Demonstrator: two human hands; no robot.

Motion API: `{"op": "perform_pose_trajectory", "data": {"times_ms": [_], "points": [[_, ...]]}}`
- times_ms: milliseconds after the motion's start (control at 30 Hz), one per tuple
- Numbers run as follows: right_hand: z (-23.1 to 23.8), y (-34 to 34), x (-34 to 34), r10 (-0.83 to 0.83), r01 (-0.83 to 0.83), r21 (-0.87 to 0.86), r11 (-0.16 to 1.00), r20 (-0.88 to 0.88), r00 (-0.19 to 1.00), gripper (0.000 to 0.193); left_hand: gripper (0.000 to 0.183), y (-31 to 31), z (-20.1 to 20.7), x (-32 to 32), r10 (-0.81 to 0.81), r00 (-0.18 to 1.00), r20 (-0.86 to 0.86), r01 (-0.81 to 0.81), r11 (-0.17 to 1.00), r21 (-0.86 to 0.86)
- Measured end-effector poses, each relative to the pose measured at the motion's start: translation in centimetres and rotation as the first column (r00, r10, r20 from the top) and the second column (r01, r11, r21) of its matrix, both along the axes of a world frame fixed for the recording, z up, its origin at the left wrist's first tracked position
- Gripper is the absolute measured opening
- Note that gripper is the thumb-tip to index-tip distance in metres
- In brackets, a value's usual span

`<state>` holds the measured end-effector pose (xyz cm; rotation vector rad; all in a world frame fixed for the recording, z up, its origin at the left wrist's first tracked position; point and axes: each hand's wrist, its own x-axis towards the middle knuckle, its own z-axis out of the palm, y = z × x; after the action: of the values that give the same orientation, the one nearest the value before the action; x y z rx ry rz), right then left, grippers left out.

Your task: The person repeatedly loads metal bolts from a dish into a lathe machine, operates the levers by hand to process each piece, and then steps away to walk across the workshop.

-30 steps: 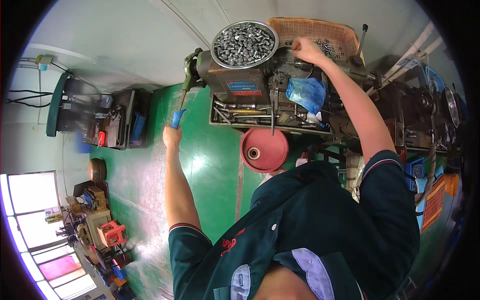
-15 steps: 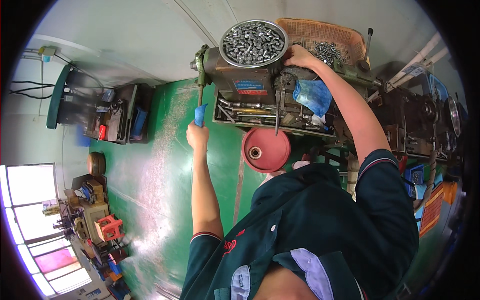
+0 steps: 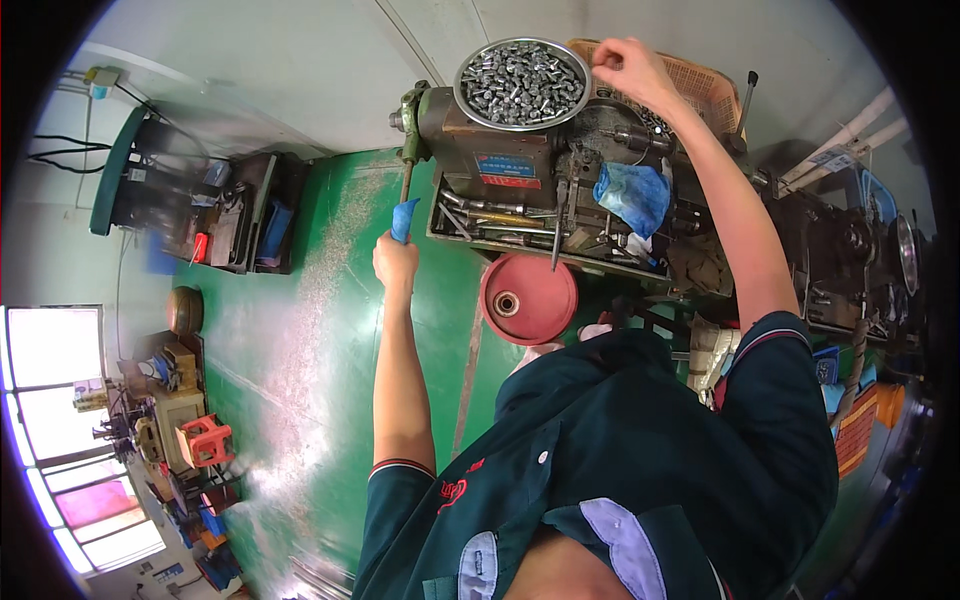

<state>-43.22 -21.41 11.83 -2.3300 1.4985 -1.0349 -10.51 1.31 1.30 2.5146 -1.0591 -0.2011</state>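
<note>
My left hand is closed around the blue-wrapped grip of a long lever at the left end of a bench lathe. Up at the far side, my right hand is raised beside the right rim of a round steel bowl. Its thumb and fingers are curled together; whatever they hold is hidden. Small metal bolt-like parts fill the bowl, which rests on top of the lathe's headstock. Below the right hand is the dark spindle area, with a blue cloth in front.
An orange plastic basket stands behind the right hand. Hand tools lie in the tray along the lathe's front. Under it is a round red stool-like disc. An upright black-knobbed lever rises at the right.
My right hand has lifted from the spindle area to beside the bowl's right rim, uncovering the metal parts there. My left hand keeps its hold on the lever grip.
</note>
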Motion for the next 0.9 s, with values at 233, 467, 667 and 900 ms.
{"op": "perform_pose_trajectory", "data": {"times_ms": [233, 467, 667, 900], "points": [[2.1, 1.5, 3.3, 0.501, -0.517, 0.039, 0.855, -0.32, 0.804, 0.011, 0.016, 0.1, 0.0, 0.0, -0.001, 1.0, 0.002, 0.001, 1.0, 0.004], [2.8, 0.7, 3.8, 0.535, -0.581, 0.072, 0.811, -0.495, 0.685, 0.011, 0.016, 0.1, 0.2, 0.0, -0.026, 1.0, -0.001, 0.026, 1.0, -0.013], [3.6, -0.1, 1.6, 0.564, -0.541, 0.236, 0.808, -0.042, 0.825, 0.011, 0.016, 0.3, -0.1, 0.3, -0.019, 1.0, -0.012, 0.018, 1.0, -0.011], [-5.9, -3.6, -1.5, 0.257, -0.325, 0.39, 0.862, 0.215, 0.942, 0.019, 0.016, -0.1, 0.3, -0.3, -0.002, 1.0, 0.006, 0.002, 1.0, 0.004]]}}
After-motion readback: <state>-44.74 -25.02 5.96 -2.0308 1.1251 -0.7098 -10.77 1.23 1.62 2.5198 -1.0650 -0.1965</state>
